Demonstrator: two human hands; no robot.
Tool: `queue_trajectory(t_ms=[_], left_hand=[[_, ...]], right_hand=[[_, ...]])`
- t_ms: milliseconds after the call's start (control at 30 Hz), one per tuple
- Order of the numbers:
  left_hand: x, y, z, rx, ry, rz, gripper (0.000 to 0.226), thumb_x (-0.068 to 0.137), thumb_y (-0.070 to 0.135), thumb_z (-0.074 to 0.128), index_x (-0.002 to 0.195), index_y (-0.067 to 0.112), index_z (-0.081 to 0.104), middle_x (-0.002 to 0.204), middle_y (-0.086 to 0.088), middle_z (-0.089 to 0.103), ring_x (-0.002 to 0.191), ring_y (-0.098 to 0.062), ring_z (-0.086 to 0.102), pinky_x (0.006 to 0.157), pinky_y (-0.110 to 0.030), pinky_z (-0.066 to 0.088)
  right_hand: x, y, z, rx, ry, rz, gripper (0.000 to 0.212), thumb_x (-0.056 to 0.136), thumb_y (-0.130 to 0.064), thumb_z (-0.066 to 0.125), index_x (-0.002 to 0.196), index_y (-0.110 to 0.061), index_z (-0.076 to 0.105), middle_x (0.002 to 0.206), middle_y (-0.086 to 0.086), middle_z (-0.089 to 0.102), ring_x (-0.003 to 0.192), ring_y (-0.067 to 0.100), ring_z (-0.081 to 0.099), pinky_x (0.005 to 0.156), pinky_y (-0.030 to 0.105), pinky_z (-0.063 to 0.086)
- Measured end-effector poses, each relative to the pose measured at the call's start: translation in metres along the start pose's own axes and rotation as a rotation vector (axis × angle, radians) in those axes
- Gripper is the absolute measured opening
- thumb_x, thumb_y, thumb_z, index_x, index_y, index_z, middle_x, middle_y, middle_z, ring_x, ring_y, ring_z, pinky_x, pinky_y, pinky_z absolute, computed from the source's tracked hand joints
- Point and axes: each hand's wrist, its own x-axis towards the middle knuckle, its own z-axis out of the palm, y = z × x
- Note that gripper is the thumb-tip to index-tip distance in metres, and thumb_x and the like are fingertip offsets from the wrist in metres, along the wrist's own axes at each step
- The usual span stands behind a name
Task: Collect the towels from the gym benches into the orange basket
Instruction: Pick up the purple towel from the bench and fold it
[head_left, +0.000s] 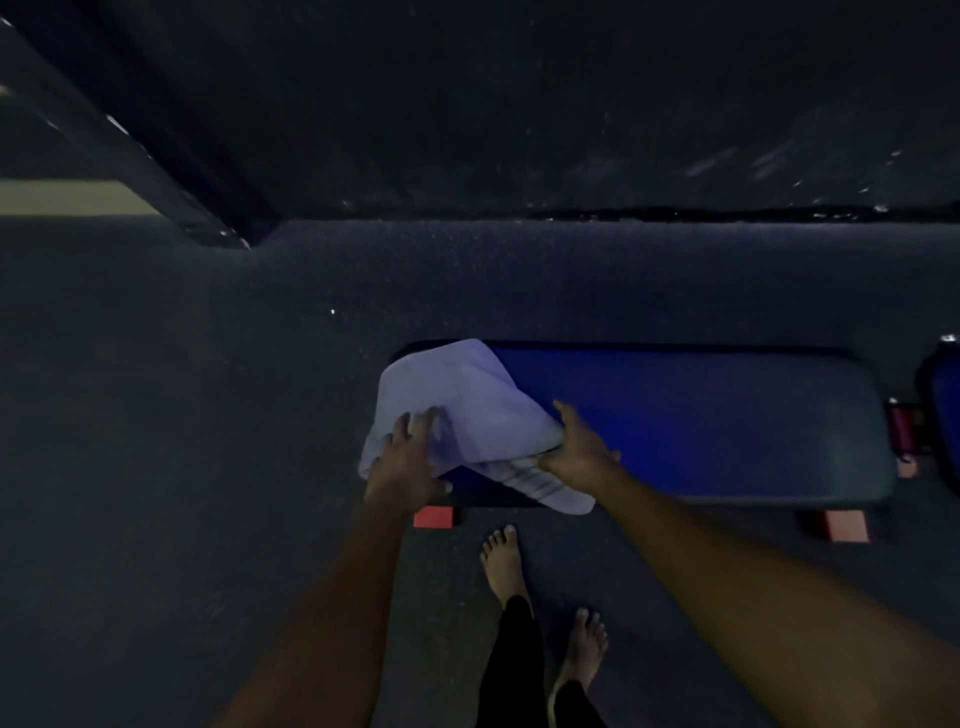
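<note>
A pale towel (470, 410) with dark stripes near one end lies crumpled over the left end of a blue padded gym bench (691, 421). My left hand (408, 457) grips the towel's left edge, fingers curled into the cloth. My right hand (576, 444) holds the towel's right side where it folds over, just above the striped end that hangs off the bench's front edge. The orange basket is out of view.
The room is dim, with dark speckled floor all around. Red bench feet (434, 517) (847, 526) show under the front edge. A second blue pad (943, 415) starts at the far right. My bare feet (501, 561) stand close to the bench. A dark beam (156, 140) runs diagonally at upper left.
</note>
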Motion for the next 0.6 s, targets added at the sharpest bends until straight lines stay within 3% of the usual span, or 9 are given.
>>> queue_trajectory(t_ms=[67,133,200,300,367,433,533,600], left_hand=[[0.015,-0.007,0.023,0.038,0.026,0.000,0.098,0.074,0.034,0.076,0.149,0.033,0.013,0.148,-0.012,0.028,0.133,-0.035,0.034,0.099,-0.053,0.041],[0.021,-0.008,0.030,0.058,0.137,-0.028,0.060,0.086,0.028,0.062,0.140,0.025,0.034,0.133,-0.013,0.044,0.120,-0.032,0.044,0.092,-0.050,0.043],[0.026,-0.008,0.024,0.070,0.183,-0.047,0.035,0.092,0.026,0.050,0.127,0.022,0.045,0.119,-0.010,0.055,0.112,-0.030,0.051,0.094,-0.050,0.043],[0.025,-0.011,-0.003,-0.089,0.241,-0.011,0.032,0.094,0.030,0.046,0.124,0.020,0.046,0.110,-0.009,0.064,0.102,-0.030,0.062,0.091,-0.049,0.049],[0.022,-0.009,-0.031,-0.195,0.349,0.073,0.027,0.096,0.021,0.045,0.120,0.011,0.049,0.101,-0.015,0.067,0.089,-0.034,0.067,0.073,-0.041,0.054],[0.015,0.001,-0.068,-0.201,0.469,0.123,0.017,0.092,0.011,0.046,0.107,0.007,0.051,0.089,-0.020,0.067,0.079,-0.039,0.065,0.059,-0.039,0.049],[0.004,0.024,-0.120,-0.216,0.597,0.085,0.012,0.089,0.013,0.050,0.101,0.010,0.050,0.099,-0.017,0.061,0.092,-0.036,0.057,0.072,-0.047,0.049],[-0.010,0.043,-0.147,-0.267,0.623,0.127,0.018,0.087,0.023,0.060,0.099,0.012,0.052,0.100,-0.012,0.058,0.094,-0.030,0.052,0.078,-0.043,0.047]], right_hand=[[0.018,0.002,0.010,-0.023,0.047,-0.036,0.068,0.086,-0.034,0.064,0.147,-0.029,0.032,0.137,0.002,0.054,0.127,0.029,0.050,0.112,0.056,0.029],[0.023,0.002,0.011,-0.018,0.124,-0.123,0.031,0.090,-0.024,0.056,0.121,-0.021,0.055,0.110,0.007,0.067,0.103,0.030,0.063,0.094,0.048,0.049],[0.020,-0.002,0.004,0.014,0.150,-0.195,0.014,0.093,-0.016,0.054,0.103,-0.009,0.061,0.095,0.013,0.069,0.087,0.029,0.065,0.074,0.037,0.053],[0.004,-0.020,-0.022,-0.026,0.184,-0.277,0.020,0.095,-0.022,0.058,0.090,-0.002,0.059,0.077,0.010,0.062,0.072,0.024,0.056,0.054,0.030,0.036],[-0.009,-0.039,-0.044,-0.051,0.179,-0.304,0.024,0.096,-0.027,0.059,0.083,-0.007,0.055,0.069,0.002,0.051,0.068,0.021,0.049,0.052,0.027,0.032],[-0.025,-0.062,-0.068,-0.077,0.184,-0.330,0.022,0.094,-0.029,0.061,0.085,-0.010,0.055,0.070,-0.001,0.051,0.069,0.018,0.048,0.053,0.024,0.032],[-0.045,-0.097,-0.103,0.003,0.213,-0.386,0.016,0.090,-0.026,0.067,0.094,-0.011,0.061,0.081,0.000,0.059,0.071,0.012,0.052,0.054,0.019,0.037],[-0.064,-0.120,-0.126,0.088,0.215,-0.414,0.018,0.088,-0.024,0.068,0.099,-0.013,0.059,0.083,-0.003,0.058,0.071,0.008,0.052,0.057,0.021,0.039]])
